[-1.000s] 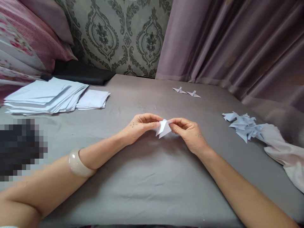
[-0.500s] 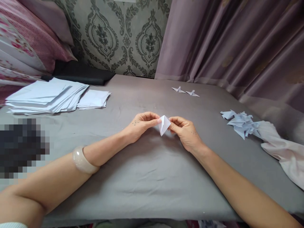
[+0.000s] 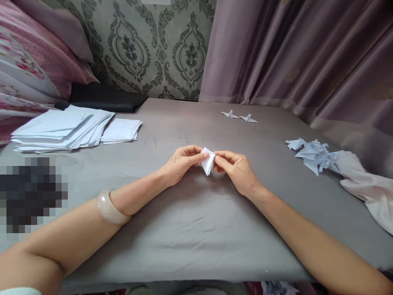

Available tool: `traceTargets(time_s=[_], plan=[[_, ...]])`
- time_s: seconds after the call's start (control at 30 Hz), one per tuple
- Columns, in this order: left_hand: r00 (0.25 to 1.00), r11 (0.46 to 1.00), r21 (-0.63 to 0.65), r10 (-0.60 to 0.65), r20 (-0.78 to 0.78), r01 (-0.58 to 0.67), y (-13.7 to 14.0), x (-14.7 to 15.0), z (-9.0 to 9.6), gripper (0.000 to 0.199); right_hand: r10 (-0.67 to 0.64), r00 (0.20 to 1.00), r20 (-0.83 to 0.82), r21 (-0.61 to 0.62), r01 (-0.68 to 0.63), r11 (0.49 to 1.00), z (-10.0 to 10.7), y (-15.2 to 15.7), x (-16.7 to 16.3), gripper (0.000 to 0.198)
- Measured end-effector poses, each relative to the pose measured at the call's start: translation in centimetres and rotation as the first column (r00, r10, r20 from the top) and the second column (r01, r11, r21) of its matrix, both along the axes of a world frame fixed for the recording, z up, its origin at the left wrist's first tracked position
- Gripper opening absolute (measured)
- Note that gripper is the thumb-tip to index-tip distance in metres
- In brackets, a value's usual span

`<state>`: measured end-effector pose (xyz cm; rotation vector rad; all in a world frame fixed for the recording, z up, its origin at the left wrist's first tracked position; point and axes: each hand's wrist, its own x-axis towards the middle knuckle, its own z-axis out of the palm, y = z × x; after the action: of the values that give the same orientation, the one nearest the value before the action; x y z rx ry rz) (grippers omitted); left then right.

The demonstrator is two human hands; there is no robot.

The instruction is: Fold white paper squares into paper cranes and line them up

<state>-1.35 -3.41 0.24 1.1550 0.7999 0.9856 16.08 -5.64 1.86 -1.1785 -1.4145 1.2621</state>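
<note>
A small piece of folded white paper (image 3: 208, 163), roughly kite-shaped with layered edges, is held up between my two hands above the grey cloth. My left hand (image 3: 185, 162) pinches it from the left, thumb flat on its face and fingers behind. On the other side my right hand (image 3: 235, 168) grips the right edge of the paper between thumb and fingers. Some of the fingertips are hidden behind the paper.
Stacked white paper sheets (image 3: 61, 127) and a smaller stack of squares (image 3: 121, 130) lie at the left on the grey cloth (image 3: 184, 233). Two folded paper birds (image 3: 230, 114) sit far back. A heap of folded paper pieces (image 3: 316, 153) touches a pale cloth (image 3: 356, 172) at the right.
The folded paper has turned in my hands and shifted slightly left; its face now looks narrower, with layered edges showing. My left thumb lies further over it.
</note>
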Motion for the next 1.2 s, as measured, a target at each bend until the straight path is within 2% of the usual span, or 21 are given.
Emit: traceTargets(time_s=[0.17,0.37,0.47,0.57,0.7,0.83,1.0,1.2], plan=[[0.999,0.999,0.004,0.038,-0.033,-0.038,0.0,0.1,-0.2,0.026,0.028,0.999,0.026,0.013,-0.028,1.000,-0.1,-0.2,-0.3,0.032],[0.995,1.000,-0.018,-0.006,-0.099,0.004,-0.2,0.1,-0.1,0.031,0.072,0.996,0.052,-0.002,-0.072,0.997,-0.3,-0.2,-0.6,0.033],[0.993,0.999,-0.035,-0.023,-0.120,0.019,-0.2,0.2,0.0,0.030,0.023,0.995,0.101,0.002,-0.023,1.000,-0.2,-0.2,-0.3,0.033],[0.997,0.998,-0.045,0.030,-0.065,-0.033,0.0,0.2,0.0,0.028,-0.049,0.993,0.105,0.003,0.049,0.999,-0.1,-0.2,-0.1,0.040],[0.992,0.991,-0.103,0.097,0.085,-0.088,0.2,0.1,-0.1,0.027,-0.033,0.999,0.016,0.017,0.032,0.999,-0.6,-0.1,-0.2,0.055],[0.995,0.992,-0.118,0.047,0.093,-0.036,0.0,0.1,0.1,0.024,-0.131,0.991,0.019,0.101,0.129,0.987,-1.1,0.2,-0.2,0.045],[0.999,0.998,-0.049,-0.030,-0.026,0.029,-0.5,0.4,0.1,0.022,-0.182,0.983,-0.001,0.150,0.180,0.972,-0.9,0.3,0.1,0.042],[0.998,0.980,0.195,0.050,-0.036,-0.042,-0.9,0.6,-0.1,0.031,-0.165,0.985,0.056,0.234,0.148,0.961,-1.0,0.1,0.1,0.044]])
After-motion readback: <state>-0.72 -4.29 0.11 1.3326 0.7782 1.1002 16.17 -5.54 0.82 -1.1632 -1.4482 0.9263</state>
